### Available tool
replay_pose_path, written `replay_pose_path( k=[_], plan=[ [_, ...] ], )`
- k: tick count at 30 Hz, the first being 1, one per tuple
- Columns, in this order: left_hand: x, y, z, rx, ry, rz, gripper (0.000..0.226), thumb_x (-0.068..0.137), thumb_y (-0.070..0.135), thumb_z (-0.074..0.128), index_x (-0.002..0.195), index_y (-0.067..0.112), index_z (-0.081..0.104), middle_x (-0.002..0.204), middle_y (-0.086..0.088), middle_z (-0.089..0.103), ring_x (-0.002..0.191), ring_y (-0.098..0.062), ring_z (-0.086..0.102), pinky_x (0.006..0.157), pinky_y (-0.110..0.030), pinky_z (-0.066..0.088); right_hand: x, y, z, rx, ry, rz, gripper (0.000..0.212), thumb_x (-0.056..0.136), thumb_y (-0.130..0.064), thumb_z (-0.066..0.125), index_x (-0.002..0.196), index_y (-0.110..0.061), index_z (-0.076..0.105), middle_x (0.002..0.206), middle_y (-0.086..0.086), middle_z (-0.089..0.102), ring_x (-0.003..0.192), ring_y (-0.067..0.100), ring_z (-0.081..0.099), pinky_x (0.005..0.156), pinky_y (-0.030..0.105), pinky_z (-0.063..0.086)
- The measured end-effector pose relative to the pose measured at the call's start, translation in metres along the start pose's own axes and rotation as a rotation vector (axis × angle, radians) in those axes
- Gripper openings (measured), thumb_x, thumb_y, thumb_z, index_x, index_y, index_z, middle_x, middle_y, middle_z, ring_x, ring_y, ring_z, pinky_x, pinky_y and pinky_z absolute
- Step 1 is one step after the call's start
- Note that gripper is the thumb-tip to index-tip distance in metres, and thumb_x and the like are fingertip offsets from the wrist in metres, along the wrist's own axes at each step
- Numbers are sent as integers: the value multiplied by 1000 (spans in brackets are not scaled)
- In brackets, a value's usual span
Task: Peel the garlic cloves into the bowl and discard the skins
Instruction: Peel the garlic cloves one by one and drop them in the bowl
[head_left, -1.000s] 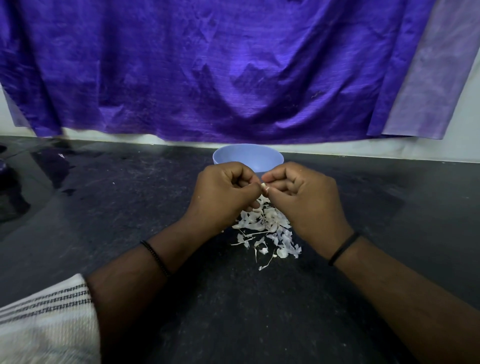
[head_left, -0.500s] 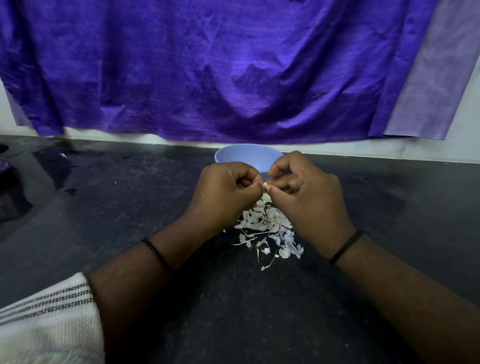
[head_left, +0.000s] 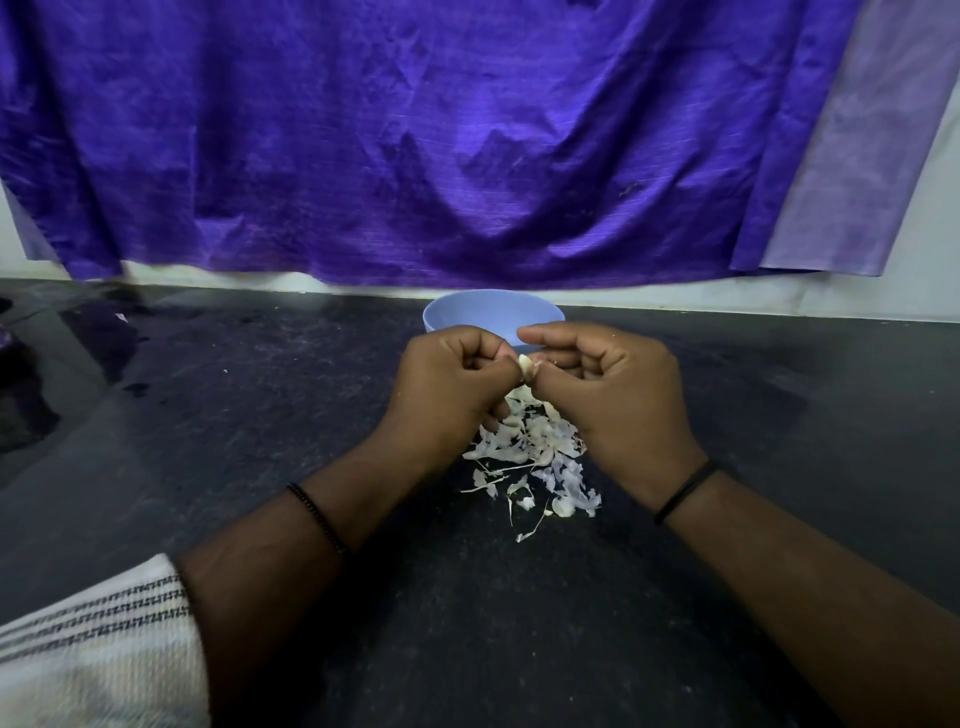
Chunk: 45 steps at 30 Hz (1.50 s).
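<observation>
A garlic clove (head_left: 525, 367) is pinched between the left hand (head_left: 451, 387) and right hand (head_left: 610, 395); the bowl (head_left: 491, 310) beyond and skins (head_left: 535, 457) beneath are partly hidden.

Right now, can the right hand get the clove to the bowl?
Probably yes. The right hand pinches the garlic clove with the left hand; the bowl sits just behind, nothing between.
</observation>
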<state>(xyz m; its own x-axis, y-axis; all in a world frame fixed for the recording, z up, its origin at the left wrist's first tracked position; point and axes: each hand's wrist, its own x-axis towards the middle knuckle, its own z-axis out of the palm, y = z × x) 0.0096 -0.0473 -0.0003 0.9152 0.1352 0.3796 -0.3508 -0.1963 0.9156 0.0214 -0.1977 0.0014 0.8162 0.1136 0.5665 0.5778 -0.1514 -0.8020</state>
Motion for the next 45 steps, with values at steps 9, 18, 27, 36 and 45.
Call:
replay_pose_path(
  k=[9,18,27,36,45],
  plan=[
    [0,-5,3,-54,-3,-66,19,92,0,59,76,8,65,54,-3,59,48,-18,55,49,-31,47,5,-2,-3,247,46,90,26,88,3,69,103,-18,74,86,9,76,74,16,72,71,22,58],
    [-3,-1,3,-135,-50,-12,9,94,9,64,102,8,68,75,-16,66,58,-22,60,45,-30,49,4,-3,-4,321,-41,203,17,90,5,66,99,-7,74,91,7,77,80,13,73,71,21,59],
    [-3,-6,4,-248,10,-74,5,85,2,73,89,3,75,76,-16,73,57,-19,62,46,-23,49,3,-2,-3,336,-33,280,18,88,4,70,98,-10,71,79,2,71,75,14,72,68,20,57],
    [-3,-8,2,-278,-11,-106,4,88,0,68,89,0,73,75,-9,72,55,-16,60,46,-24,49,0,-4,-4,184,-57,184,29,78,1,80,105,-9,73,86,1,75,79,7,72,71,18,56],
    [-3,-8,5,-212,-38,-140,8,94,1,62,89,0,67,64,-6,63,51,-14,53,42,-26,46,2,-1,-3,203,-58,207,31,82,12,70,104,-10,72,92,12,75,82,17,73,73,26,60]
  ],
)
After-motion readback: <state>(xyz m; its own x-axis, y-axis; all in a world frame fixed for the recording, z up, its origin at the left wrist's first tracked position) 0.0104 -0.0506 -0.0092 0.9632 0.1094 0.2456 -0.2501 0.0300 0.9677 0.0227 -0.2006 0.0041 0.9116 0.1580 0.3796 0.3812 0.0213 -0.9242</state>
